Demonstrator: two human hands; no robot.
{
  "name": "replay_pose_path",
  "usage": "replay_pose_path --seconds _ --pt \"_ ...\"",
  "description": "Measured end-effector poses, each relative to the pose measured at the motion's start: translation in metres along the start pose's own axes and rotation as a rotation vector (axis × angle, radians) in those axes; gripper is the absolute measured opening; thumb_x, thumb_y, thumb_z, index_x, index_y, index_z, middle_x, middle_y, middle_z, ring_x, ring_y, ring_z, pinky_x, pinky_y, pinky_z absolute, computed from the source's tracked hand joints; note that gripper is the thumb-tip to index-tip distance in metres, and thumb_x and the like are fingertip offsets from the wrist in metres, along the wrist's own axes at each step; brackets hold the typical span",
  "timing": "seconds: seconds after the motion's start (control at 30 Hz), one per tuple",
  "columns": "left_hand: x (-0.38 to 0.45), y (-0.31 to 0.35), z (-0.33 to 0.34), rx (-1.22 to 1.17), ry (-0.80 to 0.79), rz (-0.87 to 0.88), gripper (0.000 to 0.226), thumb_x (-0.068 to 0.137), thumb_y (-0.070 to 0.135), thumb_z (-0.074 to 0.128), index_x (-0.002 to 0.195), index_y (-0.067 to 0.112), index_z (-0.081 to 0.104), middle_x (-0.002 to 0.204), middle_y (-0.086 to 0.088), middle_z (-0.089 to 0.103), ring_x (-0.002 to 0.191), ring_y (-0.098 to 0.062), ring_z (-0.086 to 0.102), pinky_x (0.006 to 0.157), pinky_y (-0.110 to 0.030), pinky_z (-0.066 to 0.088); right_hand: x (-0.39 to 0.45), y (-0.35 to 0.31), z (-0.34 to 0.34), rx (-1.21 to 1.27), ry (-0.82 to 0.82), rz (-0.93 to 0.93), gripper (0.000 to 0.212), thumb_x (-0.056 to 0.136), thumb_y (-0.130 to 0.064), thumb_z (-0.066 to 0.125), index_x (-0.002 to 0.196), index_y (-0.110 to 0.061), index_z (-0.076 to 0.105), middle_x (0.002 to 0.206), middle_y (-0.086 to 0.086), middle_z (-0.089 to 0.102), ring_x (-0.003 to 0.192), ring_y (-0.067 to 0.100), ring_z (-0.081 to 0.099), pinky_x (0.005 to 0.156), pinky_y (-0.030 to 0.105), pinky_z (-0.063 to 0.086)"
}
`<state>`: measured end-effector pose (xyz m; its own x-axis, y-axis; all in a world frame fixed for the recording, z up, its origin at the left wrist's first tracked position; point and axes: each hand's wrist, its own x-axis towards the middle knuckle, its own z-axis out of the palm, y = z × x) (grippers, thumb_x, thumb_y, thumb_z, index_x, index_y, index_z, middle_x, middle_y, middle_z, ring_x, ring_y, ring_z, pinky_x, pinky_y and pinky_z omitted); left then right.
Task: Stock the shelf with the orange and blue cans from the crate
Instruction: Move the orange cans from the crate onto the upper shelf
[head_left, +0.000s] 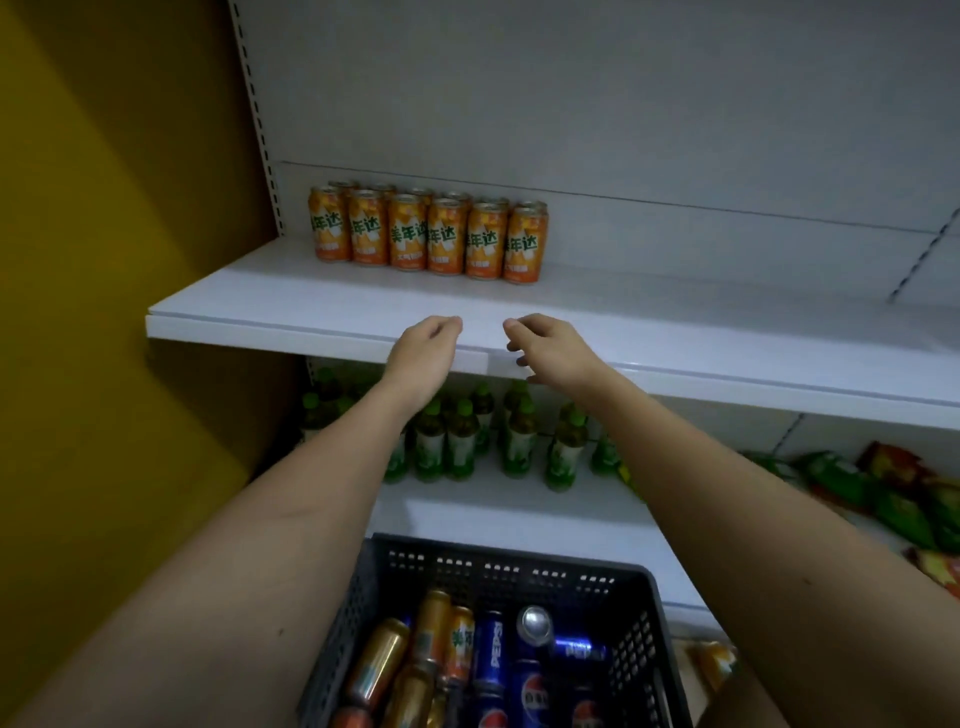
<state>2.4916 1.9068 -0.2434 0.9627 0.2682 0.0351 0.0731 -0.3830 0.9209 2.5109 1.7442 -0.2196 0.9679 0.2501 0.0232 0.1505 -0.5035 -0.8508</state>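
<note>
Several orange cans (428, 234) stand in two rows at the back left of the white shelf (675, 332). Both of my arms reach up to the shelf's front edge. My left hand (423, 349) and my right hand (545, 347) hover there side by side, fingers loosely curled, holding nothing. Below me sits a dark plastic crate (498, 571) with orange cans (415, 649) lying on its left side and blue cans (519, 660) on its right.
A lower shelf holds green bottles (462, 441) and, to the right, colourful snack bags (893, 493). A yellow wall (104, 260) borders the shelving on the left. The right part of the upper shelf is bare.
</note>
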Motion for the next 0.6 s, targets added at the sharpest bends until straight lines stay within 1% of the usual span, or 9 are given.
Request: replay_pose_path --seconds 0.03,0.1,0.17,0.23,0.3,0.37,0.47,0.53,0.6 --pt "-0.010 -0.003 0.001 -0.012 0.020 -0.016 0.038 0.102 0.041 0.038 0.125 0.020 0.059 0.124 0.003 0.058 0.110 -0.014 0.050 0.093 -0.031 0.037 -0.009 0.003 0.005 -0.055 -0.012 -0.018 0.045 0.103 -0.043 0.041 0.133 -0.012 0.055 0.126 0.003 0.059 0.112 0.022 0.057 0.096 0.038 0.048" --pt "-0.030 -0.010 0.001 -0.012 0.038 -0.054 0.034 0.102 0.040 0.036 0.118 0.020 0.059 0.119 0.001 0.058 0.105 -0.015 0.050 0.090 -0.031 0.037 -0.028 0.012 0.015 -0.153 -0.039 -0.051 0.046 0.104 -0.044 0.038 0.128 -0.010 0.057 0.119 0.004 0.060 0.107 0.022 0.056 0.090 0.035 0.045" --pt "-0.047 -0.021 0.001 -0.007 0.029 -0.090 0.043 0.103 0.041 0.034 0.129 0.017 0.058 0.127 -0.002 0.057 0.113 -0.018 0.051 0.095 -0.032 0.038 -0.045 0.022 0.026 -0.231 -0.068 -0.064 0.047 0.104 -0.044 0.037 0.124 -0.008 0.059 0.114 0.007 0.062 0.102 0.023 0.056 0.083 0.032 0.040" --pt "-0.064 -0.033 0.003 -0.012 0.011 -0.114 0.045 0.103 0.042 0.033 0.129 0.016 0.059 0.128 -0.004 0.058 0.113 -0.020 0.052 0.095 -0.032 0.038 -0.058 0.032 0.039 -0.288 -0.090 -0.061 0.049 0.104 -0.045 0.037 0.128 -0.008 0.058 0.120 0.010 0.063 0.106 0.025 0.057 0.082 0.030 0.037" --pt "-0.080 -0.046 0.007 -0.014 -0.010 -0.137 0.040 0.103 0.042 0.032 0.118 0.018 0.060 0.119 -0.004 0.059 0.106 -0.019 0.051 0.091 -0.032 0.037 -0.070 0.042 0.053 -0.327 -0.123 -0.044 0.049 0.104 -0.045 0.037 0.129 -0.008 0.058 0.121 0.011 0.063 0.105 0.025 0.057 0.079 0.030 0.036" --pt "-0.092 -0.060 0.011 -0.012 -0.027 -0.168 0.034 0.103 0.042 0.030 0.105 0.022 0.057 0.109 -0.002 0.057 0.101 -0.019 0.050 0.088 -0.032 0.036 -0.080 0.054 0.068 -0.345 -0.165 -0.031 0.048 0.104 -0.045 0.037 0.126 -0.008 0.059 0.117 0.011 0.063 0.100 0.024 0.056 0.077 0.031 0.036" --pt "-0.105 -0.081 0.019 -0.006 -0.029 -0.219 0.032 0.103 0.040 0.030 0.091 0.021 0.054 0.097 -0.002 0.054 0.094 -0.020 0.050 0.085 -0.036 0.037 -0.089 0.073 0.090 -0.337 -0.218 0.015 0.045 0.104 -0.045 0.037 0.112 -0.008 0.060 0.104 0.010 0.062 0.094 0.026 0.056 0.075 0.032 0.037" --pt "-0.113 -0.099 0.025 0.010 -0.030 -0.258 0.031 0.102 0.040 0.031 0.096 0.019 0.054 0.102 -0.005 0.057 0.097 -0.022 0.052 0.088 -0.036 0.039 -0.094 0.088 0.106 -0.329 -0.251 0.064 0.043 0.104 -0.044 0.038 0.108 -0.007 0.059 0.096 0.008 0.059 0.091 0.026 0.055 0.074 0.033 0.038" --pt "-0.121 -0.124 0.031 0.030 -0.036 -0.320 0.032 0.098 0.043 0.033 0.102 0.021 0.056 0.114 -0.007 0.061 0.107 -0.025 0.055 0.100 -0.041 0.041 -0.099 0.105 0.123 -0.310 -0.286 0.119 0.042 0.103 -0.042 0.042 0.116 -0.006 0.059 0.102 0.010 0.060 0.093 0.026 0.055 0.077 0.033 0.039"
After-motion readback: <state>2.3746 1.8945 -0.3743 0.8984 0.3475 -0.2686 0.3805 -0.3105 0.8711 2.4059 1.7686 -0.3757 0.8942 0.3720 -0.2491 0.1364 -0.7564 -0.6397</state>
